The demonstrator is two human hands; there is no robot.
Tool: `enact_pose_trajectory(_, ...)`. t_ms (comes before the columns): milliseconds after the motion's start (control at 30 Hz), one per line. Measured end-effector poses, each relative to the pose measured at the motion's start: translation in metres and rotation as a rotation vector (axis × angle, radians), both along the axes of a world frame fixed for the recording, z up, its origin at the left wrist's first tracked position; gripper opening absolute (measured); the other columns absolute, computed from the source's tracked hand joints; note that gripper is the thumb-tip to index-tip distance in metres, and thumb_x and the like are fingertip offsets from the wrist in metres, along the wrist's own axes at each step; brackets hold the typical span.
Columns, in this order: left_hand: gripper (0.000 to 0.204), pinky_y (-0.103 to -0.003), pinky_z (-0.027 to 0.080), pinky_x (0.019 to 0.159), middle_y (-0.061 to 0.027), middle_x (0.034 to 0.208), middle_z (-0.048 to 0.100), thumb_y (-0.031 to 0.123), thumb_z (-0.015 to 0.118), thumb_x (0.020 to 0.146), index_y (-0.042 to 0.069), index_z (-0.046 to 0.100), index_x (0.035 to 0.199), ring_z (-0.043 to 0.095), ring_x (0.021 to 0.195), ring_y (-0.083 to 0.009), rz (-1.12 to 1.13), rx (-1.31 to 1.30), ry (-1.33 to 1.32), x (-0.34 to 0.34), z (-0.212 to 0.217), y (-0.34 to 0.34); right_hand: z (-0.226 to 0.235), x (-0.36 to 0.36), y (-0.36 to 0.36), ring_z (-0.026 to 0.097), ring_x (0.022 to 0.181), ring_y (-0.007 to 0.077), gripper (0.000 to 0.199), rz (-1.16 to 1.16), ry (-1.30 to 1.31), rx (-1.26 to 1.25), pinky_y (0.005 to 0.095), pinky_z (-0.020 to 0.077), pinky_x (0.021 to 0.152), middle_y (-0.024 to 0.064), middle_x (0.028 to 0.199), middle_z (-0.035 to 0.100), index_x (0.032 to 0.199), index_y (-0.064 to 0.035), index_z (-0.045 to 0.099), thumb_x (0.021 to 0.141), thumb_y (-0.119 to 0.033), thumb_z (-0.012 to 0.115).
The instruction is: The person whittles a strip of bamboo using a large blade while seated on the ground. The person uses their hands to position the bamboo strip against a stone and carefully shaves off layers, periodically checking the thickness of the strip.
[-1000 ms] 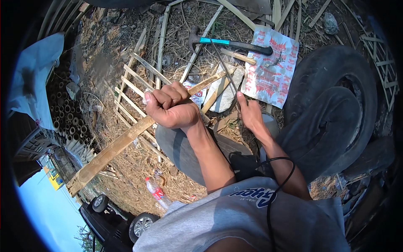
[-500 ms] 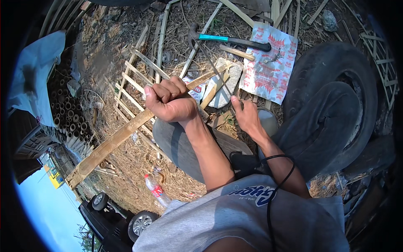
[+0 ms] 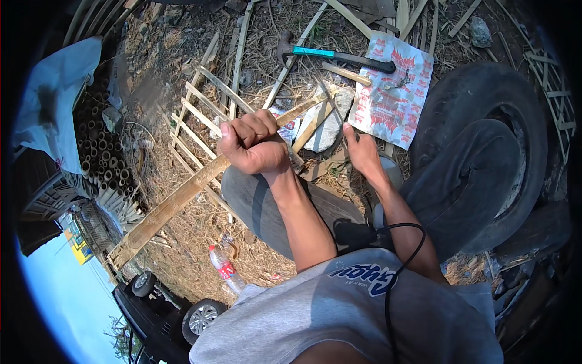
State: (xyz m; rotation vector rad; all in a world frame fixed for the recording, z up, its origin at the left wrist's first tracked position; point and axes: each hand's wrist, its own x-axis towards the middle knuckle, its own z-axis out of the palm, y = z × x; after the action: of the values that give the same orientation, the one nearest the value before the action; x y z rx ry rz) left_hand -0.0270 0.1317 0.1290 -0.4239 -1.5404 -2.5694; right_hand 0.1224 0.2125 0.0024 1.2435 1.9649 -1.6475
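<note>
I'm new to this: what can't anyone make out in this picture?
All in the head view:
Wooden strip: the gripped stretch is hidden inside the left hand.
Thin blade: its near end is hidden by the right hand.
Black vehicle: cut off by the lower edge.
Bamboo tubes: partly covered by the pale sheet, so uncountable.
Dark bits on the paper: too small to identify.

Bamboo strip (image 3: 182,200) was long, flat, tan-brown, paler at far end; slanted lower left to upper right, clenched partway along in left hand (image 3: 257,148). Thin blade (image 3: 331,99) was dark, narrow; extended up-left from right hand (image 3: 364,153), which gripped it, and crossed strip's far end. Contact unclear.
</note>
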Motion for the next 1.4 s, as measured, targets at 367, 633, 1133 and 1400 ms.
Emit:
enact_pose_trajectory(367,0.047,-0.03,0.012,0.04,0.0031,0.046,0.013,0.03,0.037,0.1,0.018,0.019,0.059,0.008,0.04,-0.0101,0.067,0.065,-0.082,-0.007,-0.009,-0.027,0.043,-0.009,-0.001,0.046,0.045,0.0141,0.065,-0.2,0.379,-0.101,0.0322,0.0386,0.046,0.0016,0.052,0.044,0.075,-0.0008,0.058,0.102,-0.057,0.04)
enact_pose_trajectory(633,0.047,-0.029,0.012,0.04,0.0032,0.046,0.013,0.031,0.038,0.099,0.018,0.019,0.059,0.008,0.039,-0.0107,0.12,0.042,-0.072,-0.01,-0.014,-0.03,-0.002,-0.017,-0.002,0.061,0.074,0.0386,0.076,0.01,-0.091,0.006,0.0472,0.0479,0.077,0.0266,0.073,0.064,0.093,0.0109,0.066,0.099,-0.061,0.041)
enact_pose_trajectory(1133,0.046,-0.029,0.012,0.041,0.0039,0.046,0.014,0.033,0.034,0.1,0.018,0.021,0.058,0.008,0.039,-0.0103,0.125,-0.031,-0.01,-0.006,-0.008,-0.038,0.044,-0.015,-0.033,0.056,0.061,0.0417,0.068,0.093,0.316,-0.056,0.0463,0.0461,0.065,0.0265,0.062,0.055,0.081,0.0089,0.064,0.098,-0.055,0.049)
enact_pose_trajectory(1400,0.047,-0.031,0.012,0.041,0.0022,0.046,0.015,0.031,0.032,0.102,0.017,0.021,0.058,0.009,0.04,-0.0115,0.078,0.032,-0.03,0.009,-0.011,-0.026,0.077,-0.015,-0.015,0.064,0.075,0.0485,0.069,0.084,0.297,-0.12,0.0506,0.0483,0.069,0.0305,0.066,0.06,0.084,0.0091,0.067,0.097,-0.056,0.05)
